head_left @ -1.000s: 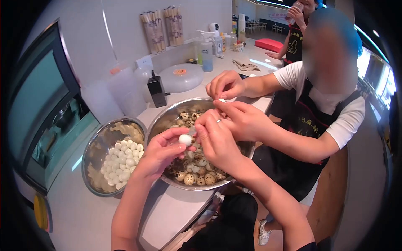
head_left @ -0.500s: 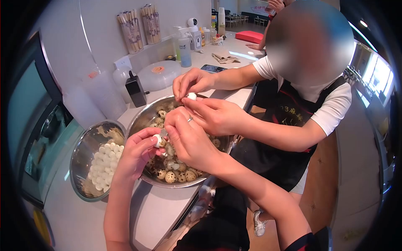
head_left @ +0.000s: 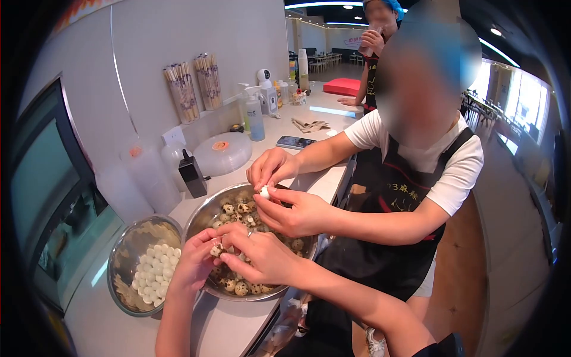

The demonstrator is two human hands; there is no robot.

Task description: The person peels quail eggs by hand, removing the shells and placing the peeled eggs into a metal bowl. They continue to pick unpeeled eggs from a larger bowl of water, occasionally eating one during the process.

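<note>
My left hand [head_left: 199,257] pinches a speckled quail egg [head_left: 217,250], part of whose shell is off. Fingers of my right hand [head_left: 256,253] close on the same egg from the right, above a large steel bowl [head_left: 195,221]. Speckled eggs [head_left: 241,288] lie inside that bowl. Over its far side, a co-worker's two hands [head_left: 297,211] hold a white, mostly peeled egg [head_left: 265,192]. Left of my left hand, a second metal bowl [head_left: 122,262] contains many peeled white eggs [head_left: 156,275].
Behind the bowls are a black box-shaped device [head_left: 192,175], a round plastic lid [head_left: 223,153], a phone [head_left: 295,142], a cloth [head_left: 310,125] and a pump bottle [head_left: 255,116]. The co-worker [head_left: 416,172] stands at the right; another person [head_left: 372,65] drinks farther back.
The view has tilted up, so the bowls appear lower and the person behind shows more. My right fingers have shifted closer over the egg in my left hand.
</note>
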